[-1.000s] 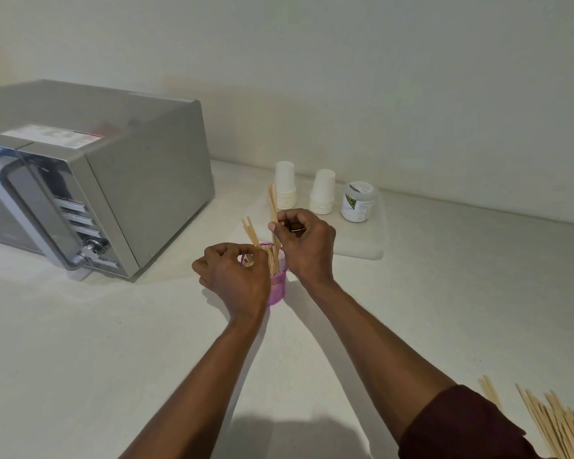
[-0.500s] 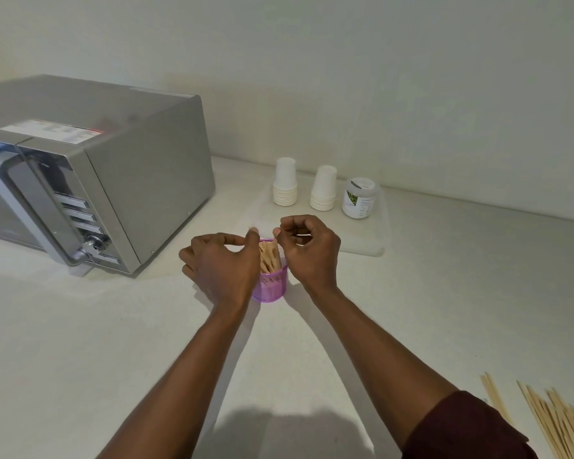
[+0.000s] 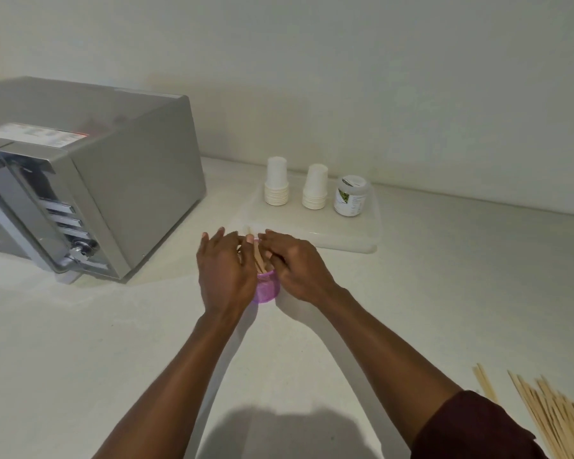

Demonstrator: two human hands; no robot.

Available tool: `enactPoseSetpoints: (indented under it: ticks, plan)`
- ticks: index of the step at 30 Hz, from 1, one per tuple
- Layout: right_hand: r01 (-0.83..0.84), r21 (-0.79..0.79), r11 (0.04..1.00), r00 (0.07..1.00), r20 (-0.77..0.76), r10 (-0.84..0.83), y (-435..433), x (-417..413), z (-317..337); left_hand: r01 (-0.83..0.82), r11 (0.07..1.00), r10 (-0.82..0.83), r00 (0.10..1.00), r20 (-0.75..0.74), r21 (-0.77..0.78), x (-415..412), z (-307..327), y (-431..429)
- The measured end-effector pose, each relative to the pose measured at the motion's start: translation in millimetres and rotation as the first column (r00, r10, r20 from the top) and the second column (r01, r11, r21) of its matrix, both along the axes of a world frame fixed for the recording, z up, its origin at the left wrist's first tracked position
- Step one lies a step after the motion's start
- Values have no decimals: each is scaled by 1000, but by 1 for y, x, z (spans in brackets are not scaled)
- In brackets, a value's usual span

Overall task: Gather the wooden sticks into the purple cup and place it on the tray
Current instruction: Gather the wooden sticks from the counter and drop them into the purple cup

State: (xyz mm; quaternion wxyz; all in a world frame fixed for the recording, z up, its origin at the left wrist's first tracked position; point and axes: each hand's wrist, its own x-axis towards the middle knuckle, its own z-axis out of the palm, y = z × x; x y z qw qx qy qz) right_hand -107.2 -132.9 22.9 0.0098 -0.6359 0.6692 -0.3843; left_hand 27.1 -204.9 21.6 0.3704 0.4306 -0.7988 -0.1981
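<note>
The purple cup [image 3: 267, 289] stands on the white counter, just in front of the white tray [image 3: 348, 234]. Several wooden sticks [image 3: 258, 256] stand in it, leaning to the far left. My left hand [image 3: 225, 271] lies against the cup's left side with its fingers stretched out past the sticks. My right hand [image 3: 297, 266] is on the cup's right side, fingers straight and resting over the stick tops. Neither hand is closed around anything. Most of the cup is hidden between the hands.
A silver microwave [image 3: 90, 180] stands at the left. The tray carries two stacks of white paper cups [image 3: 276, 182] [image 3: 315, 187] and a small jar [image 3: 350, 196]. A loose pile of long wooden sticks [image 3: 557, 419] lies at the counter's near right.
The pinched fingers of both hands have opened and straightened around the cup. The sticks that stuck up from the cup a second ago now sit lower in it.
</note>
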Motion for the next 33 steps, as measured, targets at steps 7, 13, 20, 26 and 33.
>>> enactPoseSetpoints:
  ticks: [7,13,20,26,33]
  plan:
    - [210,-256,944,947,292,-131,55,14,9,231,965,-225,972,61,-120,-6,-3,-10]
    - [445,-221,868,843,431,-323,151,29,0,290,907,-238,951,196,-305,-10,-18,-11]
    - [760,135,636,547,394,-738,280,3,-18,174,873,-172,984,46,-456,-21,-8,41]
    - [911,218,350,272,322,-907,348,-18,-25,264,930,-281,959,-30,-256,-38,-6,147]
    - [932,345,113,93,76,-993,401,-43,-31,340,924,-377,884,277,173,-64,-22,244]
